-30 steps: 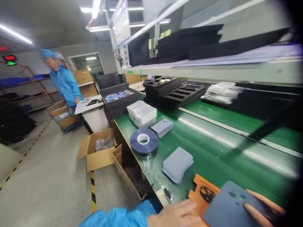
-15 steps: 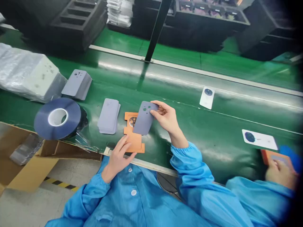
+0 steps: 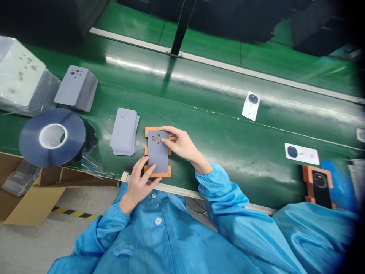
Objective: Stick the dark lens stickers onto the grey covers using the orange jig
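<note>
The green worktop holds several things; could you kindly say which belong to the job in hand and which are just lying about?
Seemingly in the job:
grey panel, right hand gripping it, left hand at its lower end
orange holder beneath it
nearer grey stack, similar in shape

Apparently just lying about:
blue roll
white pieces, off to the right

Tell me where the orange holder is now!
In the head view, just left of centre, the orange holder lies on the green table, mostly under the gray panel, right of the nearer gray stack.
</note>
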Demonstrator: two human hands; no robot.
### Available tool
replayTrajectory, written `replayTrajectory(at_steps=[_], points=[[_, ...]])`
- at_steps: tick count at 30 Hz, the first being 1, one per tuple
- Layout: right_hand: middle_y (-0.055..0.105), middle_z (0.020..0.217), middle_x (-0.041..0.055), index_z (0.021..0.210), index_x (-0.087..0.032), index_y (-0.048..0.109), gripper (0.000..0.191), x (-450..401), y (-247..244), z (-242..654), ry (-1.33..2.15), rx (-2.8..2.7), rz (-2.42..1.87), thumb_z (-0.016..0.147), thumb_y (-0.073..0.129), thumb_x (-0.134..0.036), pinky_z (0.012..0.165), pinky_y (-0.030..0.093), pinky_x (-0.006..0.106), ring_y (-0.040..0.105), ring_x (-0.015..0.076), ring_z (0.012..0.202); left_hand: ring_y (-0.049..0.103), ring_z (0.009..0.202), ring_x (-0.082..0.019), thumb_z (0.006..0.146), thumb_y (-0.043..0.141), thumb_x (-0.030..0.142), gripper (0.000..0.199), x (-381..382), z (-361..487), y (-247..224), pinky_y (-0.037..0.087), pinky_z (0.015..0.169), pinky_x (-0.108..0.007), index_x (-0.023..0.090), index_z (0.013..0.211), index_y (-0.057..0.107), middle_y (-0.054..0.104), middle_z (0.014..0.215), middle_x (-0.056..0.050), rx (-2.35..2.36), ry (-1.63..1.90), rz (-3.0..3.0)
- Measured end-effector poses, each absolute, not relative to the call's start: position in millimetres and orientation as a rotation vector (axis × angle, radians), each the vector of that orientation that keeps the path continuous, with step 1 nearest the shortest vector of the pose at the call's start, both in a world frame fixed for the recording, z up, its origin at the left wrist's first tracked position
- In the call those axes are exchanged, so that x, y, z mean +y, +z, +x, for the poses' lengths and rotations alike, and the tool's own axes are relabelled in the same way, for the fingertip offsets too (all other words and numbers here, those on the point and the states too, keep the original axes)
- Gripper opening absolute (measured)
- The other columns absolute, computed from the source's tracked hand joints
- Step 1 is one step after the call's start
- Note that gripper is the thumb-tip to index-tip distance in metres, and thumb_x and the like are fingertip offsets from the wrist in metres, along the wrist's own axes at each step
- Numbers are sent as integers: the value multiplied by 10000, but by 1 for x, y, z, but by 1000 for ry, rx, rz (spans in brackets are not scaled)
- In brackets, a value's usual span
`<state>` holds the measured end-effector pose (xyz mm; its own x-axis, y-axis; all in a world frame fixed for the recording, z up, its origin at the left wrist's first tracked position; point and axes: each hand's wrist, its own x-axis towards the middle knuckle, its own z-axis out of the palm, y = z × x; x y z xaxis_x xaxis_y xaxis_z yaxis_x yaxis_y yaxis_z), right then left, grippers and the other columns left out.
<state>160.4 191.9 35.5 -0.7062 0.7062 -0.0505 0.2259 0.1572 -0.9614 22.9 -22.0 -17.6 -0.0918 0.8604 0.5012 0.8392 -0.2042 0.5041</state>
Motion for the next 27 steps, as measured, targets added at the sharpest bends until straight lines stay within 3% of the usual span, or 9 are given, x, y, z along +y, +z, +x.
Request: replayTrajectory(at_steps=[3, 6, 10, 14, 16, 20, 24, 27], points=[[754, 992, 52, 1351, -215, 667, 418, 189, 33, 162, 1361, -2172, -911, 937, 630, -265, 669, 577, 308, 633, 151, 681, 494, 1467, -370, 901, 793, 262, 507, -21, 23, -17, 542, 1112, -565, 247, 1374, 612, 509, 1562, -179, 1950, 1175, 2117], [709, 1206, 115, 1282, -210, 706, 377, 189, 29, 162, 998, -2317, -869, 910, 645, -217, 915, 583, 433, 664, 239, 995, 488, 1482, -368, 910, 782, 250, 432, -21, 24, -19, 525, 1120, -567, 215, 1319, 649, 564, 1534, -190, 1926, 1180, 2128], [584, 1438, 201, 1272, -171, 709, 354, 192, 24, 163, 654, -2479, -877, 934, 663, -265, 1128, 464, 562, 535, 341, 1342, 545, 1442, -332, 956, 728, 235, 372, -23, 25, -24, 446, 1187, -562, 194, 1318, 654, 682, 1413, -169, 1882, 1120, 2134], [374, 1665, 201, 1372, -184, 666, 399, 185, 25, 163, 493, -2642, -979, 1000, 608, -317, 1224, 322, 646, 333, 386, 1547, 568, 1420, -318, 980, 692, 227, 327, -23, 26, -25, 420, 1208, -540, 195, 1304, 664, 706, 1382, -143, 1853, 1090, 2137], [313, 1715, 169, 1421, -200, 641, 410, 175, 24, 161, 476, -2720, -997, 1033, 515, -243, 1242, 266, 670, 251, 381, 1595, 575, 1414, -317, 981, 691, 225, 312, -22, 25, -25, 429, 1202, -527, 189, 1290, 668, 709, 1379, -138, 1854, 1107, 2146], [376, 1698, 126, 1551, -206, 526, 582, 154, 20, 155, 556, -2898, -919, 1001, 387, -77, 1264, 244, 640, 245, 323, 1612, 584, 1406, -313, 987, 680, 219, 302, -20, 24, -23, 465, 1172, -497, 175, 1286, 662, 710, 1381, -126, 1867, 1086, 2162], [345, 1711, 110, 1613, -207, 433, 597, 144, 24, 153, 537, -2950, -989, 1022, 386, -132, 1278, 161, 672, 230, 316, 1618, 612, 1377, -307, 999, 654, 236, 316, -21, 26, -19, 504, 1129, -472, 196, 1312, 655, 698, 1404, -104, 1875, 1084, 2193], [357, 1708, 92, 1609, -227, 425, 562, 140, 29, 153, 510, -2939, -1013, 1048, 401, -204, 1265, 184, 697, 244, 304, 1615, 672, 1297, -299, 986, 661, 250, 334, -20, 25, -26, 538, 1068, -433, 202, 1317, 659, 710, 1390, -84, 1892, 1178, 2263]])
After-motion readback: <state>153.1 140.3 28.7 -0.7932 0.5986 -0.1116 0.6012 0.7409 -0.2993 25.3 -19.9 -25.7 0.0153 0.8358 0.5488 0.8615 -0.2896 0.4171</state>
